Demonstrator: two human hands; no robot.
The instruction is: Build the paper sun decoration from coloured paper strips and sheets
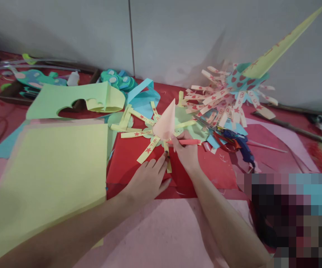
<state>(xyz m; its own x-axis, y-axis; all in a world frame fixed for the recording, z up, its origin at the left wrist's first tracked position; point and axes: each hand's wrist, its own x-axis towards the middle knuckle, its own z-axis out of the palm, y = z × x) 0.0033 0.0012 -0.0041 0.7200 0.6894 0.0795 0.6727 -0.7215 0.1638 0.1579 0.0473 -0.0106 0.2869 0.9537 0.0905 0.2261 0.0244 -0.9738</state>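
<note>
A pale pink paper cone (166,124) stands in the middle of a paper flower whose yellow strips (149,150) fan out around it. Red letters and stars mark several strips. My right hand (188,153) grips a red marker pen (190,142), its tip close to the strip just below the cone. Flat fingers of my left hand (147,178) rest on that same strip and hold it down. The flower lies partly over a red folder-like sheet (213,165). What is written on the strip under my fingers is hidden.
A larger finished-looking paper piece with a tall yellow cone (286,46) stands at back right. Scissors (225,141) and a blue glue gun (240,143) lie right. Yellow sheets (57,178) are stacked left. Behind them are a green cut sheet (66,98) and a wooden tray (6,97).
</note>
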